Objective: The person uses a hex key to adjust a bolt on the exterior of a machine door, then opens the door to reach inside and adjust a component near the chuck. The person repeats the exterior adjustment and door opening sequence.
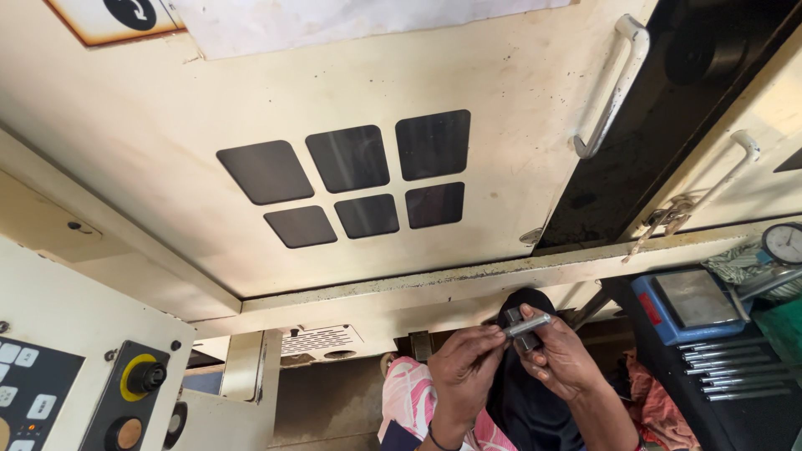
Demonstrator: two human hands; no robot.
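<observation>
A blue tray (668,321) holds a grey plate. The left hand (464,367) pinches one end of a metal pin (527,325); the right hand (558,357) clasps its other end against a dark block (511,318) (partly hidden). Steel rods (735,367) lie just right, below the cream door (351,159).

The metal pin (528,322) sits between both hands, below the machine door (334,125), left of the rods (735,367).
</observation>
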